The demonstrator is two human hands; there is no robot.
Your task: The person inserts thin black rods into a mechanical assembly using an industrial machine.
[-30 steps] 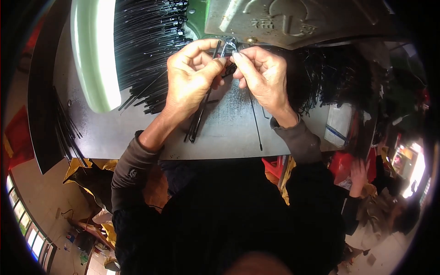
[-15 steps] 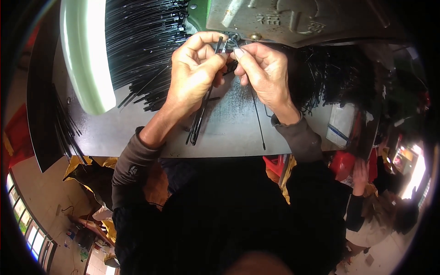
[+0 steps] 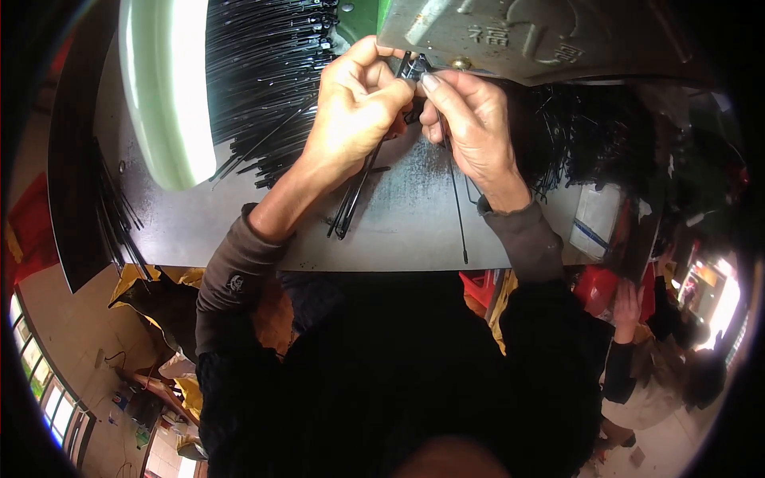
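My left hand (image 3: 351,111) is closed around a few thin black rods (image 3: 355,195), whose lower ends slant down over the metal tabletop (image 3: 406,231). Close beside it, my right hand (image 3: 470,119) pinches a single thin black rod (image 3: 460,211) that hangs down toward the table's near edge. The fingertips of both hands meet at a small dark fitting (image 3: 417,67) just below the metal machine cover (image 3: 518,40). Fingers hide most of that fitting, so its exact form cannot be made out.
A large heap of black rods (image 3: 263,88) lies at left behind a bright white lamp (image 3: 163,95). More rods (image 3: 115,215) rest at the far left edge. At right are a dark rod pile (image 3: 570,131), a white box (image 3: 595,219) and another person's hand (image 3: 628,304).
Both hands have shifted slightly up and right relative to the table, still together with the rods in them. The view has also moved a little.
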